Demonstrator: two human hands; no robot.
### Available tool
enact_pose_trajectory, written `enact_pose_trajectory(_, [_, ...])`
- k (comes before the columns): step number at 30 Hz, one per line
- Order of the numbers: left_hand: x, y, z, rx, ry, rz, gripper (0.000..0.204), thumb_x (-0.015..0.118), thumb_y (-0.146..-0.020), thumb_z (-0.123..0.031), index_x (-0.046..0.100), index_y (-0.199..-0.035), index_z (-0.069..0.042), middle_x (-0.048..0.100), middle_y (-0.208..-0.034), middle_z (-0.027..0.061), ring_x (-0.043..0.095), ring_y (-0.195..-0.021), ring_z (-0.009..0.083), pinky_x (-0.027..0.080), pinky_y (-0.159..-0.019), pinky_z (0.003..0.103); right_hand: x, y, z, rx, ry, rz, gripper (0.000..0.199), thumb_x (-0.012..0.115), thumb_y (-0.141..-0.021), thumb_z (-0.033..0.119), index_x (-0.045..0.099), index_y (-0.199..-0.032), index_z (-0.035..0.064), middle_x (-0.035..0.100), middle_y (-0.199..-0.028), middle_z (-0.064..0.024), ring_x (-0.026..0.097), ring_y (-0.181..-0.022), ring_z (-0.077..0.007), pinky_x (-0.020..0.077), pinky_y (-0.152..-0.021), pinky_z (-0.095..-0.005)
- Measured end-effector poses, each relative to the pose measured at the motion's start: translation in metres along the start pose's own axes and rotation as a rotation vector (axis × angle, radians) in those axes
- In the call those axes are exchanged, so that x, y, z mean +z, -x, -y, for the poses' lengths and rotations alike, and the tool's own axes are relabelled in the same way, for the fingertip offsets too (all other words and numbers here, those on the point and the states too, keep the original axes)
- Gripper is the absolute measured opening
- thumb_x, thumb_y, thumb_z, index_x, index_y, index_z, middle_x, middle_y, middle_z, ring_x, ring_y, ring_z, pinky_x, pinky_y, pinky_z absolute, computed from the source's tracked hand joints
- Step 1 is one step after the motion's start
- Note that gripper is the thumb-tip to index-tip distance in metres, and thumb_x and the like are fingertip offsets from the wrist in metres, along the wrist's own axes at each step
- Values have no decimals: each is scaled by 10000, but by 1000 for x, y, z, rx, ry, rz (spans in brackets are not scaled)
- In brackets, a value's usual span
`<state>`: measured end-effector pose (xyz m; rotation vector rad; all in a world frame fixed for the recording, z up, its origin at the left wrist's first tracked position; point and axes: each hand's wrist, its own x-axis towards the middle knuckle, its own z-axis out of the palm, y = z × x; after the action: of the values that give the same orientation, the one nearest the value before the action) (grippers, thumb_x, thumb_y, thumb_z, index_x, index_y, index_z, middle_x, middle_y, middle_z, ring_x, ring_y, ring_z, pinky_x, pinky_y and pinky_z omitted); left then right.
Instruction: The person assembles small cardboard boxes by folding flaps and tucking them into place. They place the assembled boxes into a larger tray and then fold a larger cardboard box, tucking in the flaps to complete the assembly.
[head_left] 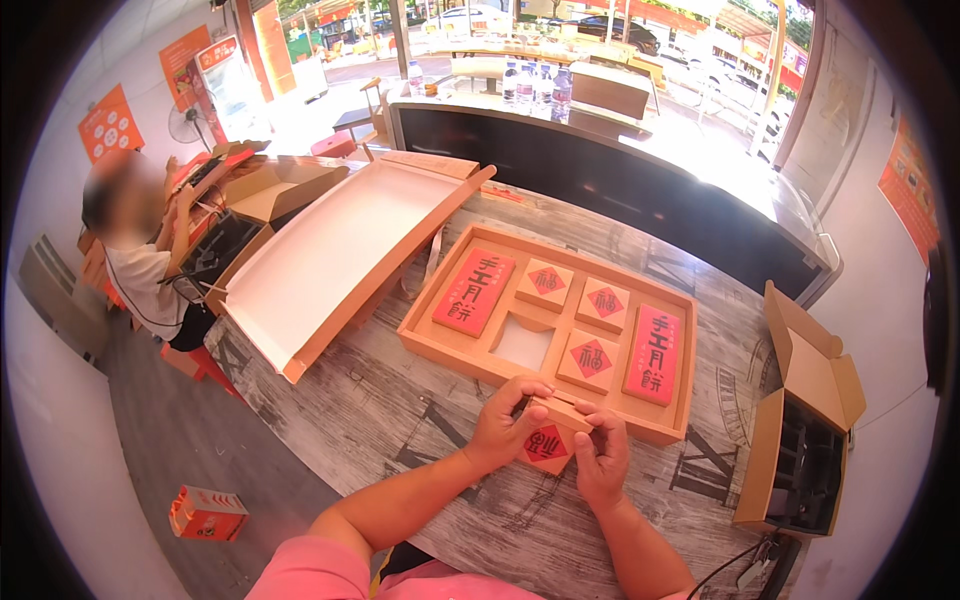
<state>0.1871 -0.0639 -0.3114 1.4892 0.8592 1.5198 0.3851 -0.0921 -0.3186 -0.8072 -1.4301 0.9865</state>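
Between my left hand and my right hand is a small brown cardboard box with a red diamond label on its front. Both sets of fingers pinch the box's top edge, where a flap or lid shows. Just beyond them lies a shallow brown gift tray. Two flat red boxes, a left one and a right one, sit at its ends. Three small labelled boxes, one of them a far box, fill square compartments in the middle; another compartment shows its white bottom.
A large white-lined lid leans at the left of the tray. An open carton with black contents stands right. Beyond the wood-patterned table, bottles stand on a counter. A person works far left; a red bag is on the floor.
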Motion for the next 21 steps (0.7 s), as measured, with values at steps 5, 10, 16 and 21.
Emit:
enact_pose_trajectory(5, [-4,-2,-6,0,-38,26,376,752,-1037,-355,656,-1223,-42,675,-1236,101,655,-1140,191,526,-982,323,2,-4,7,-54,-6,19,160,583,-1079,38,537,-1232,34,625,-1399,-175,587,-1313,-224,443,-1153,-384])
enact_pose_trajectory(10, [-6,-5,-8,100,-97,51,344,775,-1016,-314,665,-1189,-38,684,-1194,115,670,-1111,230,535,-960,342,1,-3,9,-38,-32,6,122,588,-1054,8,553,-1168,33,635,-1366,-177,600,-1264,-218,460,-1115,-367])
enact_pose_trajectory(16, [-6,-7,-12,145,-159,58,317,779,-1009,-283,671,-1165,-29,690,-1172,126,676,-1096,251,540,-946,351,3,-6,12,-54,-44,-3,146,615,-1001,-35,575,-1130,21,652,-1304,-168,619,-1195,-210,486,-1064,-343])
enact_pose_trajectory(21, [-7,-5,-8,102,-81,59,267,746,-1039,-245,673,-1173,-26,677,-1204,112,663,-1124,212,539,-945,331,2,-6,13,-53,-51,46,168,582,-1022,-39,551,-1171,33,616,-1373,-165,586,-1277,-208,458,-1119,-363])
